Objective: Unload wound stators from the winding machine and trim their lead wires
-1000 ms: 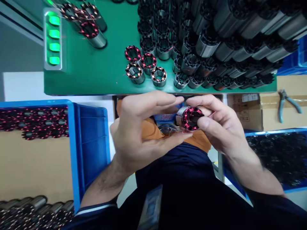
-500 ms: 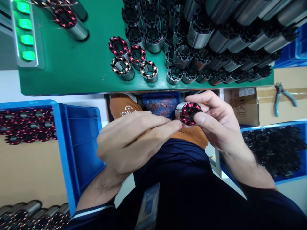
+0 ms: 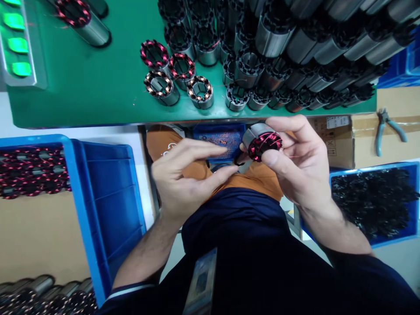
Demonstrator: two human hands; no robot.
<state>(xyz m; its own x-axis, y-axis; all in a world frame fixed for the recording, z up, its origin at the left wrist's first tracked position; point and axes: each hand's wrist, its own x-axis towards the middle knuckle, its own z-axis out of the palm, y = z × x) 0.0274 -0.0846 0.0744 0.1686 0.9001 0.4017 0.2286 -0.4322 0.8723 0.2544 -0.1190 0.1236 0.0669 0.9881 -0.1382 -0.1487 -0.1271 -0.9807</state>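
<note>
My right hand [image 3: 300,162] grips a motor stator [image 3: 260,135], a short steel cylinder with red wire windings and a black end facing me. The thumb presses on the wound end and the fingers wrap behind. A thin red wire end sticks out towards the palm. My left hand [image 3: 190,175] is just left of the stator, fingers and thumb apart, with nothing visible between them. Near its thumb tip shows a small dark part [image 3: 242,158] below the stator; I cannot tell what it is.
On the green bench [image 3: 108,87] stand wound stators [image 3: 160,89] and rows of unwound stators [image 3: 274,35]. A blue crate [image 3: 114,197] is at left. Cutting pliers [image 3: 383,127] lie on a cardboard box at right, above a bin of black parts [image 3: 370,205]. A blue tray [image 3: 219,135] sits beneath the bench edge.
My left hand has drawn back from the stator, its fingers and thumb spreading apart. The stator has tilted a little in my right hand. The whole view has shifted slightly.
</note>
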